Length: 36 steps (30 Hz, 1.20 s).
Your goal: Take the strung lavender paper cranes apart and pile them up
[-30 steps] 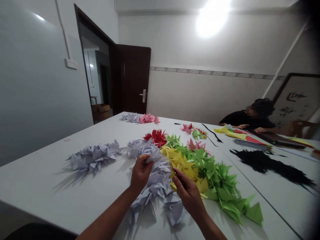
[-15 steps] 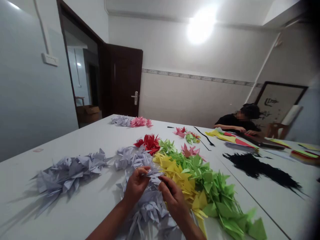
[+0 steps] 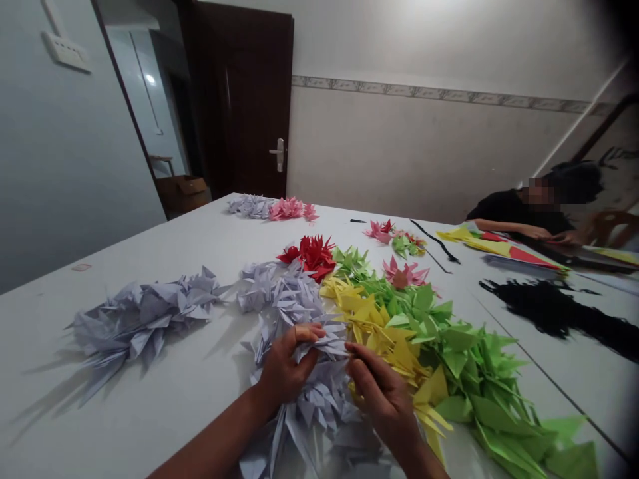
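A left hand (image 3: 286, 368) and a right hand (image 3: 383, 401) work over a long heap of pale lavender folded paper cranes (image 3: 294, 306) on a white counter (image 3: 164, 406). The left fingers (image 3: 304, 330) curl tightly, pinching the crisp, pointed folds of the heap, which runs beneath that hand. The right fingers (image 3: 357, 362) close narrowly just beside it, at the edge of a yellow paper crane bunch (image 3: 382, 332); whether they hold anything is too hard to tell. The yellow bunch merges into a spiky mass of green paper cranes (image 3: 474, 372). Farther along the matte counter sit a red paper cluster (image 3: 310, 257), a pink paper cluster (image 3: 285, 209) and a second lavender heap (image 3: 142, 320). To the right lies a ragged black paper strip (image 3: 554, 313), near flat, sharply angled coloured paper sheets (image 3: 504, 247). A seated person in a dark top (image 3: 524, 209) rests both hands on the far end of the counter, before a dark wooden door (image 3: 239, 100) with a metal handle (image 3: 278, 154).
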Available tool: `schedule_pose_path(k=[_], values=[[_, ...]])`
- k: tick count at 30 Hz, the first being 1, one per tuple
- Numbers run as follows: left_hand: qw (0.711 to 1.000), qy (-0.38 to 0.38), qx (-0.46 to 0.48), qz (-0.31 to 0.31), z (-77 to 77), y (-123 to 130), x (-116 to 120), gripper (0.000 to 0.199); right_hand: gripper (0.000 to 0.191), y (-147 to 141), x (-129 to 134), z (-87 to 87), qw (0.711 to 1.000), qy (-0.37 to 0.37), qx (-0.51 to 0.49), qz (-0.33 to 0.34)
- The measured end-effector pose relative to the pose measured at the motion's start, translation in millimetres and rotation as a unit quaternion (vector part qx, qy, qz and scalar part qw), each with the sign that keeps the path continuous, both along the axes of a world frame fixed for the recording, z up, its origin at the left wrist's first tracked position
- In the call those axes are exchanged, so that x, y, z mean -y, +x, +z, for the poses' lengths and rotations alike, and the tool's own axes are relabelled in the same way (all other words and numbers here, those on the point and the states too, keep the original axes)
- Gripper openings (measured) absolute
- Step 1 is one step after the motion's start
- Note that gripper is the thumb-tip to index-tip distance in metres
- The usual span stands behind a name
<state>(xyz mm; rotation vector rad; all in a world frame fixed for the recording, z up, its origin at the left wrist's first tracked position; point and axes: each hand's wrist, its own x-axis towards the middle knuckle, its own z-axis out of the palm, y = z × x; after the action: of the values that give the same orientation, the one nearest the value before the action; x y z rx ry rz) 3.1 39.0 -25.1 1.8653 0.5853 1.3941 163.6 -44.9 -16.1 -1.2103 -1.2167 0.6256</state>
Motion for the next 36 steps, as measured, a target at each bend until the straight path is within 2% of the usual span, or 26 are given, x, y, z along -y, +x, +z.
schedule_pose_path(k=[3, 9, 19, 28, 36], values=[[0.999, -0.039, 0.013, -0.019, -1.2, 0.4, 1.3, 0.013, 0.025, -0.6, -0.8, 3.6, 0.992, 0.013, 0.118, 0.034], [0.995, -0.084, 0.009, -0.052, -2.9, 1.9, 4.0, 0.010, 0.026, -0.3, -1.8, 4.6, 0.981, 0.020, 0.189, 0.022], [0.996, 0.036, -0.087, -0.006, 9.6, 0.3, 4.8, 0.014, 0.027, -1.0, -2.0, 4.2, 0.943, 0.048, 0.329, 0.004], [0.994, 0.059, -0.087, -0.004, 9.6, 0.4, 4.3, 0.011, 0.026, 1.0, -2.5, 2.4, 0.939, 0.049, 0.340, 0.006], [0.995, 0.046, -0.083, 0.005, 11.8, -0.9, 4.8, 0.008, 0.027, 0.9, -2.4, 2.7, 0.945, 0.059, 0.322, 0.014]])
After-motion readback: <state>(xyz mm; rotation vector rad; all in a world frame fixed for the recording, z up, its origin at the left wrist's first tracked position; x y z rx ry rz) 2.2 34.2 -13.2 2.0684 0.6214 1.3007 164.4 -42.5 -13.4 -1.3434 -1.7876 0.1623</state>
